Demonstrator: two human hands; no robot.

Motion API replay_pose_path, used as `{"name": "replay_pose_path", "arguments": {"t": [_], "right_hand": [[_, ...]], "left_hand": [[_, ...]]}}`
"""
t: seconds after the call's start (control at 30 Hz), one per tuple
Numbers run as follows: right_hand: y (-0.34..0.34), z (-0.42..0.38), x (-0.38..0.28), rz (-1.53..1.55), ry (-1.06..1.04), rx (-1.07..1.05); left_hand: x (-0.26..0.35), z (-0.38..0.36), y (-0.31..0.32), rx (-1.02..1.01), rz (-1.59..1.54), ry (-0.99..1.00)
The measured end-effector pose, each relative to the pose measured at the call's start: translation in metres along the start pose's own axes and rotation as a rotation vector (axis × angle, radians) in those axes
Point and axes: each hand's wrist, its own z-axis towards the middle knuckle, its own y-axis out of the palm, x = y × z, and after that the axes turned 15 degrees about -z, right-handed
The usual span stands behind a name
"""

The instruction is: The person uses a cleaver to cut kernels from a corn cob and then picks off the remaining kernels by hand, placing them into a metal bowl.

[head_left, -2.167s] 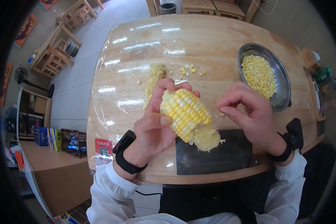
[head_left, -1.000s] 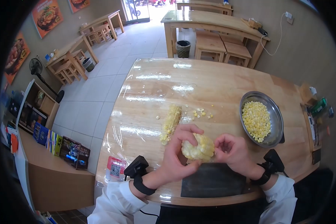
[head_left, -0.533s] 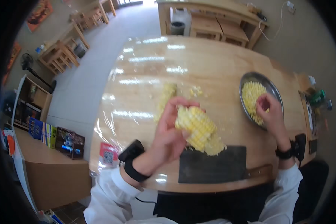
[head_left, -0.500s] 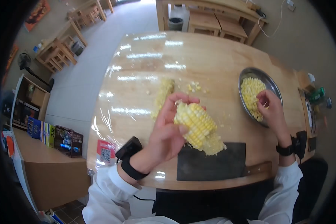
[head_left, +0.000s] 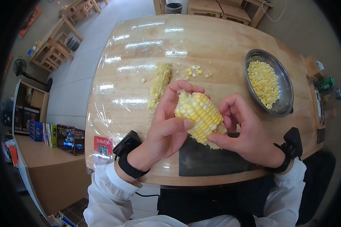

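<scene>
A partly stripped corn cob point(head_left: 201, 113) is held above the table, yellow kernels on its upper part and bare cob at its lower right end. My left hand point(head_left: 170, 125) is wrapped round its left side. The thumb and fingers of my right hand point(head_left: 242, 126) close on its lower right end. A steel bowl point(head_left: 286, 90) stands at the right with loose kernels point(head_left: 263, 81) inside. Behind my left hand lies a bare cob point(head_left: 160, 85), with several loose kernels point(head_left: 194, 71) scattered to its right.
Beneath the hands, a dark flat blade point(head_left: 212, 164) lies at the front edge of the wooden table point(head_left: 201, 34). A red QR card point(head_left: 103, 147) is at the left front. A green can point(head_left: 325, 84) and small box stand at the far right.
My right hand has left the bowl, moved left and taken hold of the cob's lower right end. My left hand still holds the cob. The camera view has shifted slightly.
</scene>
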Motion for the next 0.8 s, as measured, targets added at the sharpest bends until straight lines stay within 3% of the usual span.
{"name": "replay_pose_path", "arguments": {"t": [0.17,0.23,0.33,0.57,0.8], "right_hand": [[-0.002,-0.002,0.002,0.137,-0.044,0.112],[-0.011,0.001,0.008,-0.702,-0.723,0.412],[-0.005,-0.002,0.006,-0.786,-0.818,0.434],[0.0,0.0,0.006,-0.81,-0.776,0.46],[-0.005,0.003,0.005,-0.691,-0.757,0.347]], "left_hand": [[-0.001,-0.001,0.0,0.053,0.029,-0.025],[-0.001,-0.001,0.0,0.054,-0.024,-0.052],[-0.001,-0.001,0.001,0.094,-0.04,-0.055],[-0.001,-0.001,-0.001,0.105,0.04,-0.006],[-0.002,-0.001,-0.002,0.088,-0.054,-0.023]]}}
